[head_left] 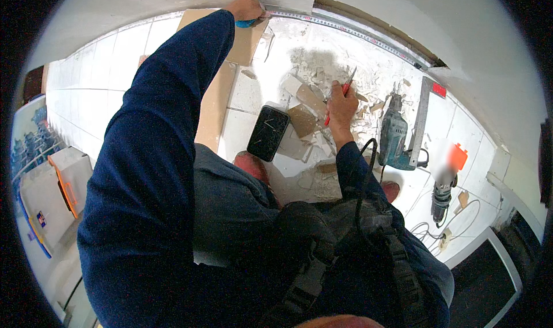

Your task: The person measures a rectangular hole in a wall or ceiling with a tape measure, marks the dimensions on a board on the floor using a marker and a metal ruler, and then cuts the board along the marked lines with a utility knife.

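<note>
At the foot of the wall, my left hand is closed around a tape measure, whose blue case shows below the fingers. Its white blade runs out to the right along the floor, just under a long slot cut in the wall. Lower and further right, my right hand grips a red utility knife, its pointed grey tip aimed up toward the wall. Broken board pieces and pale scraps lie around and beneath that hand. The knife is apart from the tape.
A green drill lies right of my right hand, beside a metal square. Further right is a corded power tool with an orange part. A black rectangular object and brown cardboard lie left. Bins stand far left.
</note>
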